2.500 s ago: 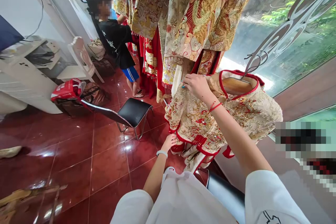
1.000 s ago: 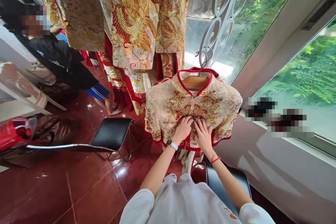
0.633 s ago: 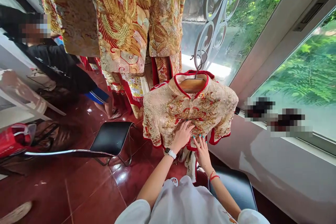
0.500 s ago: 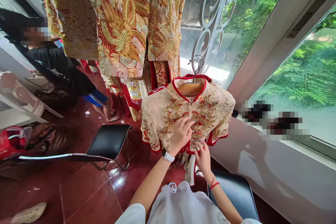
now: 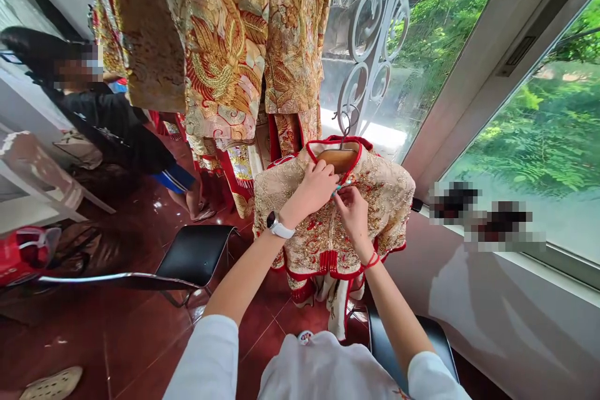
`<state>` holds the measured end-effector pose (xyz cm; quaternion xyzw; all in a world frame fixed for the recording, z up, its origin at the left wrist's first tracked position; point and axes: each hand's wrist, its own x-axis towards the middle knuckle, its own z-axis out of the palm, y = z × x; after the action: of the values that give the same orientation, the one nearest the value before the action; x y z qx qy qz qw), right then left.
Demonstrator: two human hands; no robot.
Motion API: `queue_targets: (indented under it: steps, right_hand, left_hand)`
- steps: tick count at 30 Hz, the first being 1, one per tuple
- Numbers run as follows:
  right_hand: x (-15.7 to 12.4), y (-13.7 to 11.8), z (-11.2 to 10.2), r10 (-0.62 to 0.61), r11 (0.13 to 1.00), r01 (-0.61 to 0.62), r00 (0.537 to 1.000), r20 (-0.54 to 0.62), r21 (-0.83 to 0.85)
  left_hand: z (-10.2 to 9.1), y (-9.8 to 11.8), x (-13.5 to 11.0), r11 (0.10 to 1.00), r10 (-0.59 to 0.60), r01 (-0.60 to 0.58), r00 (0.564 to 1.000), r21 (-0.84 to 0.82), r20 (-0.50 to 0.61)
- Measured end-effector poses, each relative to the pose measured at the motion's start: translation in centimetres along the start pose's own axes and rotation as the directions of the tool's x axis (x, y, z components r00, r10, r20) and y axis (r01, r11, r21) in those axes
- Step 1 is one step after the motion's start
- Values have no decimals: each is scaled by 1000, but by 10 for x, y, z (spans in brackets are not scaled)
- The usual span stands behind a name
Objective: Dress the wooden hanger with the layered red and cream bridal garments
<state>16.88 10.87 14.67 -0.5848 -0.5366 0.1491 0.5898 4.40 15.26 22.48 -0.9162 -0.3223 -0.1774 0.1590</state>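
The jacket [image 5: 319, 231] hangs at 12 o'clock from the wearer's body, on a hanger [image 5: 340, 156] whose hook rises toward the white grille [image 5: 351, 84]; what it hooks over is hard to make out. The left hand [image 5: 316, 187] curls its fingers over the collar [image 5: 359, 156], pinching its front edge; just beside it at 4 o'clock, the right hand [image 5: 352, 209] has thumb and fingertips drawn together on cloth at the top of the front opening. Any small fastener there is covered. The jacket should be soft in the cloth but weighty and a little stiff where the beading is dense; it may swing on its hook. The threadwork looks fragile and apt to snag, so the bound collar or hem would be safer to grip than the embroidery. It is cream, thick with gold and red ornament, edged in red at collar, cuffs and hem, with red fringe at its 6 o'clock. Patterned robes [image 5: 225, 69] hang at 11 o'clock from it.
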Motion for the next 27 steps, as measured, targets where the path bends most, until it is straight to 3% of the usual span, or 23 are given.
queue_targets:
  steps: [6,11,15,19,27]
  right_hand:
    - [-4,-8,-2,-5,999,3,1000,30,51]
    - [1,-8,-8,88,926,-190,948,305,325]
    - [-7,6,-10,146,895,-269,930,336,355]
    - [-39,43,-5,279,871,-396,885,372,291]
    - [-147,132,5,550,762,-631,749,371,146]
  left_hand:
    - [-7,-3,-4,998,-11,15,998,-60,69]
    - [-10,-4,-7,998,4,-3,1000,-62,20]
    - [-11,-3,-13,997,-6,4,999,-82,-35]
    - [-11,-3,-19,995,-21,13,997,-103,-78]
    - [-7,-2,-30,996,-17,2,986,-95,-163]
